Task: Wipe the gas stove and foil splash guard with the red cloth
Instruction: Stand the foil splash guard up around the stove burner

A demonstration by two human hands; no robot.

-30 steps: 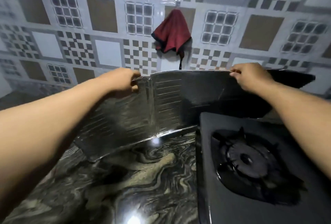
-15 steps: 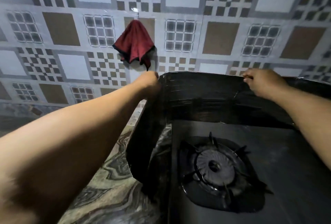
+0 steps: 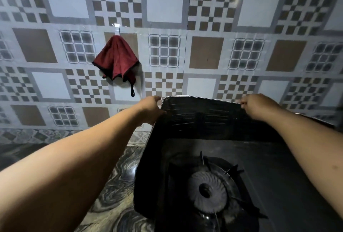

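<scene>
The dark foil splash guard stands folded around the back and left side of the black gas stove. My left hand grips its top left corner from outside. My right hand pinches the top edge further right. The burner with its pan support sits below, inside the guard. The red cloth hangs from a hook on the tiled wall, up and to the left of my left hand, untouched.
A patterned tile wall rises directly behind the stove. A marbled dark countertop lies to the left of the stove, under my left forearm.
The guard's left panel has swung from lying spread over the counter to standing folded along the stove's left side. Both hands stay on its top edge. My view has shifted right and up.
</scene>
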